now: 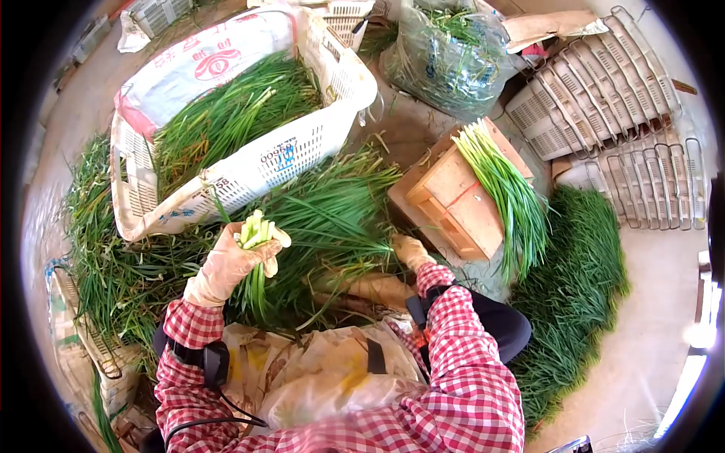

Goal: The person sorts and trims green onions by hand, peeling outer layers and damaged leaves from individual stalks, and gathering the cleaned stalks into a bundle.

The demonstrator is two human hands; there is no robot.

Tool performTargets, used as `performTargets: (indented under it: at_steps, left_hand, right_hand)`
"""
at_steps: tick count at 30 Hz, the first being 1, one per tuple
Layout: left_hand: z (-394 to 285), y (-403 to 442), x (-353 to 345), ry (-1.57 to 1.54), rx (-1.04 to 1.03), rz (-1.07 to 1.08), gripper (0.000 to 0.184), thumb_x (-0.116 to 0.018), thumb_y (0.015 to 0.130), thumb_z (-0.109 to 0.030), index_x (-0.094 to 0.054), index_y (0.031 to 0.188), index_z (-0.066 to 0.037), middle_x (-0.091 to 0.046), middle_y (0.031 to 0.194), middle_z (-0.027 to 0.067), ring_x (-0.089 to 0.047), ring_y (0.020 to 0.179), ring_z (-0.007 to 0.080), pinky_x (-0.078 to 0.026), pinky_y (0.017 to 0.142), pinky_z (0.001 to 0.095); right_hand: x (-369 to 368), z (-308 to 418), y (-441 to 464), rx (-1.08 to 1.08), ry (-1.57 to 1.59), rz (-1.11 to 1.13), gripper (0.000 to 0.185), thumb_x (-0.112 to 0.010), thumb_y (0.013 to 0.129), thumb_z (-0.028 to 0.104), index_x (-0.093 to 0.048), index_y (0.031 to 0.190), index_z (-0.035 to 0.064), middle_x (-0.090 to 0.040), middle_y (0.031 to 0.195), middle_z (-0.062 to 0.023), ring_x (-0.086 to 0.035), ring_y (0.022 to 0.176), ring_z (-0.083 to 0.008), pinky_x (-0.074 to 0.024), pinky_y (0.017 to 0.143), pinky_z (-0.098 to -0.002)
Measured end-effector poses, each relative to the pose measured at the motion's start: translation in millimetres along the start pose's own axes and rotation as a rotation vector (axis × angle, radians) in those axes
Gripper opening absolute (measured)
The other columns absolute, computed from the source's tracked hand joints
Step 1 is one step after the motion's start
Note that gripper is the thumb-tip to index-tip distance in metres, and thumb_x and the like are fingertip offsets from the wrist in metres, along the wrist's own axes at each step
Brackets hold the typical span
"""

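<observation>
In my left hand (pixel 232 260), which wears a pale thin glove, is a bunch of garlic chives (pixel 258 231). The fingers wrap round it near its pale cut ends, which point up, and green leaves hang below. My right hand (pixel 411 251), gloved too, is at the right edge of a loose heap of garlic chives (pixel 325 208). Its fingers close on the leaves there, partly hidden among them. Just to its right, a neat bundle of chives (pixel 495 185) lies across a small wooden stool (pixel 453 200), white ends toward the back.
A white plastic crate (pixel 302 140), lined with a printed sack (pixel 215 57), holds more chives at the back left. Behind the stool stands a clear plastic bag (pixel 445 64) of greens. Stacked crates (pixel 593 87) are at the right, above a long row of chives (pixel 566 302).
</observation>
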State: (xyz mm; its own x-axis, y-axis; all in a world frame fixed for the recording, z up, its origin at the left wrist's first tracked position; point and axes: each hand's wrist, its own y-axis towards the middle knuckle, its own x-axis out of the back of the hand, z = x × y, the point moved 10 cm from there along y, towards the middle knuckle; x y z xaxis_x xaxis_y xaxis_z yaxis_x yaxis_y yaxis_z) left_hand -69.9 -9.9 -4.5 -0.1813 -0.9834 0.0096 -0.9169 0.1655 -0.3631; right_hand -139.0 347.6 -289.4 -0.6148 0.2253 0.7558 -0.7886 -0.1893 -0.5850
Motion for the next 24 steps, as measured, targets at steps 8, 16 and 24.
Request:
performTargets:
  at_steps: [8,16,24]
  left_hand:
    - [17,0,0,-0.054,0.104,0.026,0.011,-0.062,0.086,-0.02,-0.061,0.09,-0.011,-0.06,0.061,-0.0035,-0.058,0.065,0.0067,-0.034,0.083,0.0256]
    - [11,8,-14,-0.035,0.094,0.036,0.016,-0.061,0.087,-0.023,-0.06,0.091,-0.008,-0.062,0.064,-0.0013,-0.058,0.065,0.0092,-0.037,0.082,0.0274]
    - [-4,-3,-60,-0.289,0.03,0.143,0.025,-0.066,0.083,-0.01,-0.056,0.102,0.003,-0.065,0.085,0.0097,-0.061,0.063,0.014,-0.049,0.055,0.0263]
  right_hand:
    - [-36,-17,-12,-0.269,-0.21,0.151,0.04,-0.053,0.084,0.043,-0.06,0.117,0.0226,-0.058,0.119,-0.0128,-0.054,0.112,-0.0294,-0.0433,0.09,-0.0429]
    - [7,5,-8,0.074,0.092,-0.004,0.03,-0.06,0.079,0.035,-0.068,0.098,0.0132,-0.068,0.09,-0.0068,-0.066,0.081,-0.0251,-0.0508,0.069,-0.0321]
    - [143,172,-140,0.334,0.791,0.126,0.021,-0.065,0.083,0.014,-0.062,0.096,-0.0018,-0.066,0.077,-0.0066,-0.059,0.065,-0.0104,-0.0475,0.057,-0.0254]
